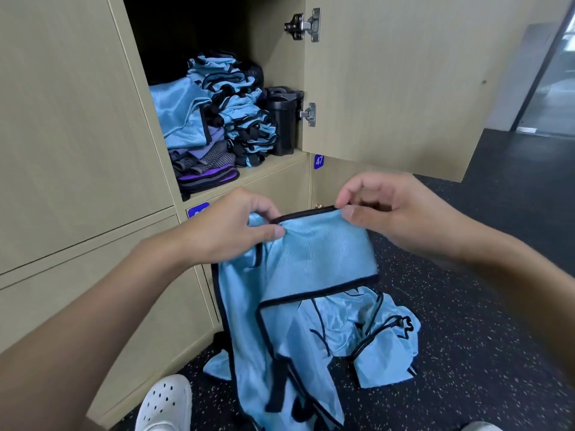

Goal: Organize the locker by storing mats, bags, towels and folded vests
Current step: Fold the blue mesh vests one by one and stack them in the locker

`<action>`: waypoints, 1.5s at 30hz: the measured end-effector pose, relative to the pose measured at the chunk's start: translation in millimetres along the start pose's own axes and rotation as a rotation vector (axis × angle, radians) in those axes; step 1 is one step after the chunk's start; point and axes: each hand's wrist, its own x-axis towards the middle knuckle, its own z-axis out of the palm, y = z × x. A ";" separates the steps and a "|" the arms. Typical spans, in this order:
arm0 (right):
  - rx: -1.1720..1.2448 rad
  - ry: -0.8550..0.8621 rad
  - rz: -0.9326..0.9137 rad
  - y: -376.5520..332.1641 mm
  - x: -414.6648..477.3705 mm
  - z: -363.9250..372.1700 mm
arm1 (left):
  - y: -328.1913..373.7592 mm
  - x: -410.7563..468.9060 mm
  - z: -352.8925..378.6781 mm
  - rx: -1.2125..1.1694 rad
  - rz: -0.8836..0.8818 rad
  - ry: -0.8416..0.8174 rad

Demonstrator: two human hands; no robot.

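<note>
A white perforated clog (165, 402) sits lowest in view on the dark speckled floor (485, 300); just above it hangs the light blue vest (314, 259), held in the air in front of the lower locker doors. The left hand (230, 227) pinches the left end of its black-bound top edge, fingers curled round the cloth; the right hand (395, 213) pinches the right end between thumb and forefinger, the other fingers loosely bent. More blue vests lie in a crumpled heap (385, 337) on the floor behind it. In the open compartment, beside the swung-out door (404, 82), a folded blue stack (183, 113) rests on purple and grey folded cloths (205, 169); bundled vests (245, 119) and a black container (281, 122) stand to its right.

The vest looks thin, light and slippery, with no stiffness of its own; it will likely sag and slide out of any fold; the bound hem is probably the firmest hold, taken at two spaced points so the panel hangs flat; the loose straps below may snag.
</note>
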 end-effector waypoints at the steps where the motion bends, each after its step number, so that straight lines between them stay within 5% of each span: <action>1: 0.023 0.013 -0.004 -1.4 -0.7 -2.2 | -1.7 -0.2 -0.2 0.003 -0.006 -0.005; 7: 0.245 0.011 0.045 -5.3 -3.1 -7.6 | -0.9 -0.7 0.9 0.005 -0.004 -0.014; 11: 0.133 -0.067 -0.009 -7.7 -5.2 -8.1 | -5.9 0.8 1.2 -0.003 0.000 -0.016; 19: -0.081 0.079 -0.147 -7.0 -0.3 -1.4 | -0.3 2.1 7.2 -0.021 0.010 -0.054; 32: -0.025 0.042 -0.072 -8.3 1.2 22.5 | 17.2 4.7 8.0 0.055 0.118 0.157; 45: 0.237 0.130 -0.063 -7.6 8.0 47.0 | 32.7 -0.4 11.3 -0.348 0.197 0.298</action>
